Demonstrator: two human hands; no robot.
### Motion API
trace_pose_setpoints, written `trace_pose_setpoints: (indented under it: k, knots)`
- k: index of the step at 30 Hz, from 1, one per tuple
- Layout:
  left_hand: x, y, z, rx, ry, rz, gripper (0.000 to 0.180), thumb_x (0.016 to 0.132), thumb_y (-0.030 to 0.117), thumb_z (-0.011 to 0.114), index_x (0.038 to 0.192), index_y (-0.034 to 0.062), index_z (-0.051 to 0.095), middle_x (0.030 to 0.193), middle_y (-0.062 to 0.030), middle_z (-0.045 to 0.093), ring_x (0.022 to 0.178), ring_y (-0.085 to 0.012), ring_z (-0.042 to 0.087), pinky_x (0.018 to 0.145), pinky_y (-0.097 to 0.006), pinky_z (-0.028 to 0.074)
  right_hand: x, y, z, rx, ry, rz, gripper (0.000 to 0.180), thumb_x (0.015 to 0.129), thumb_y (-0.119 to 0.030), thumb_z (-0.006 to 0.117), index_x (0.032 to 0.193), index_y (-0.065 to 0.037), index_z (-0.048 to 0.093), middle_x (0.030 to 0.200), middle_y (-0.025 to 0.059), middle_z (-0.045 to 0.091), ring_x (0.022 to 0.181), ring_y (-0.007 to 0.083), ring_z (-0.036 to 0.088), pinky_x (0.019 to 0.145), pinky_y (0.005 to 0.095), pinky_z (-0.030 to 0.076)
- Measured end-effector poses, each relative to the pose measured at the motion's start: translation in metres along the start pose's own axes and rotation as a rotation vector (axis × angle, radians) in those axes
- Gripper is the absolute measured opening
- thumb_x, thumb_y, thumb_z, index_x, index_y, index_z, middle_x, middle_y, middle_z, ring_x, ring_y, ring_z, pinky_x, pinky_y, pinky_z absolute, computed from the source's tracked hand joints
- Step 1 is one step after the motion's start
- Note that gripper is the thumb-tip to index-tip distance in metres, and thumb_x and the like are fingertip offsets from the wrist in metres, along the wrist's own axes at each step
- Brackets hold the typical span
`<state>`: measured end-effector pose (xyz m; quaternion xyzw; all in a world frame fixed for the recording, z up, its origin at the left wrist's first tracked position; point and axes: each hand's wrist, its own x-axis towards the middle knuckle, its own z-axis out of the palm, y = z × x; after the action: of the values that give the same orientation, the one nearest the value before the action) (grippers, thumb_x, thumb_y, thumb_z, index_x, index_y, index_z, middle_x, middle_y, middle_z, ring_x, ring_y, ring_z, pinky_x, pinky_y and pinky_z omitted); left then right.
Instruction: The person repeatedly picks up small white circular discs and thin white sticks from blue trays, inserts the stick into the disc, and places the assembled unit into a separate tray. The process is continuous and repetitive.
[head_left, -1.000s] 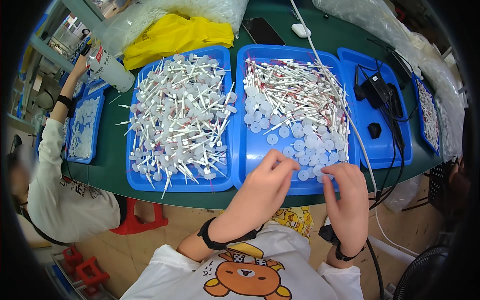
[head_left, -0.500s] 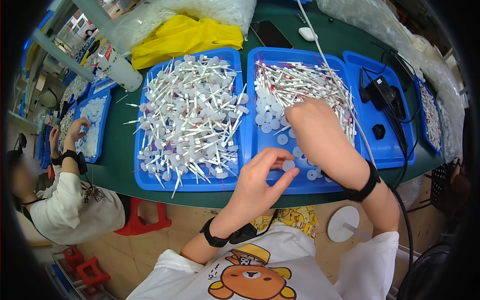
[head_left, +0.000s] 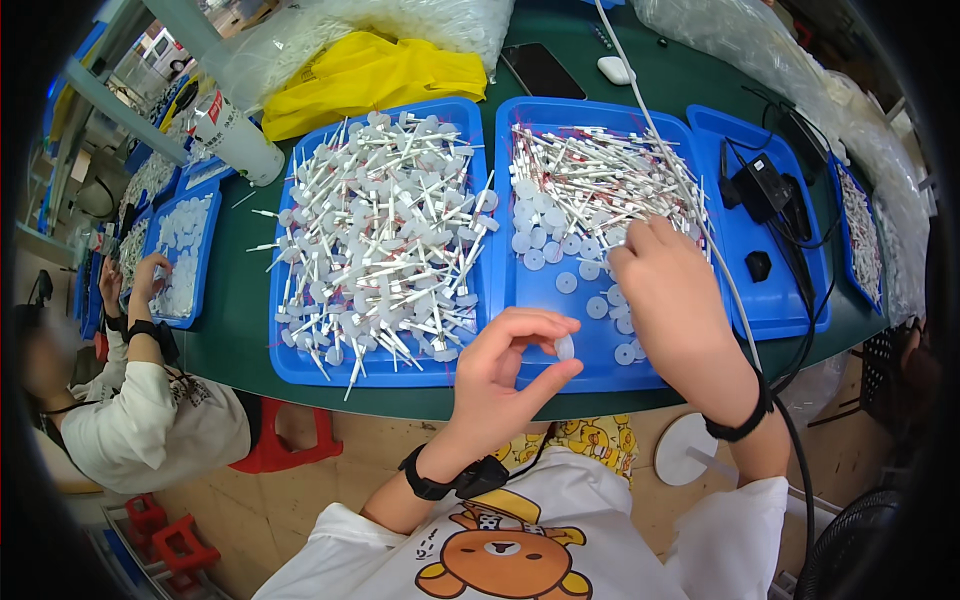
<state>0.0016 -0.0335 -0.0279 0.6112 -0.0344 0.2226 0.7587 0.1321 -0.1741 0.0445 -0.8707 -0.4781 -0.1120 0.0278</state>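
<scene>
Translucent white disc (head_left: 565,347), held up nearly edge-on, loose matching discs (head_left: 567,283) with small centre holes in a blue tray (head_left: 530,292), slim white-and-red sticks (head_left: 590,178) heaped beyond

Round plastic discs (head_left: 566,283) are translucent white, slim sticks (head_left: 565,170) white, rectangular plastic trays (head_left: 525,290) blue, the crumpled bag (head_left: 385,82) yellow.
</scene>
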Motion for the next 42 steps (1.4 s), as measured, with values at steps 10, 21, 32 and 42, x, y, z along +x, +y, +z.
trace_pose_setpoints:
  k: [10,21,32,42]
  knots:
    - [-0.009,0.003,-0.008,-0.579,-0.134,-0.109,0.040,0.080,-0.015,0.070,0.112,0.0019,0.054,0.118,-0.0124,0.053,0.113,-0.0226,0.058,0.100,-0.038,0.049,-0.052,-0.047,-0.032,1.007,0.487,0.214,0.028,0.078,0.015,0.067,0.102,0.000,0.067,0.100,0.0130,0.064,0.093,0.0272,0.068,0.075,0.0313,0.052]
    - [-0.012,0.008,0.000,-0.612,-0.129,-0.164,0.039,0.081,-0.015,0.069,0.112,0.0017,0.053,0.116,-0.0128,0.053,0.112,-0.0228,0.058,0.098,-0.037,0.049,-0.073,-0.061,-0.016,1.187,0.513,0.140,0.033,0.076,0.019,0.070,0.105,0.004,0.063,0.110,0.0204,0.063,0.101,0.0347,0.070,0.084,0.0381,0.060]
    - [-0.013,0.001,-0.002,-0.585,-0.120,-0.178,0.040,0.080,-0.018,0.067,0.113,0.0006,0.053,0.116,-0.0112,0.053,0.113,-0.0212,0.057,0.098,-0.037,0.048,-0.078,-0.060,-0.014,1.200,0.443,0.040,0.026,0.079,0.013,0.071,0.103,0.004,0.065,0.108,0.0213,0.066,0.099,0.0345,0.070,0.081,0.0377,0.060]
    - [-0.012,0.009,-0.005,-0.583,-0.231,-0.205,0.039,0.080,-0.015,0.072,0.115,-0.0039,0.060,0.118,-0.0139,0.055,0.112,-0.0209,0.057,0.098,-0.036,0.048,-0.076,-0.058,-0.014,1.231,0.433,0.120,0.032,0.074,0.014,0.073,0.104,0.003,0.067,0.102,0.0176,0.067,0.098,0.0325,0.069,0.082,0.0363,0.058]
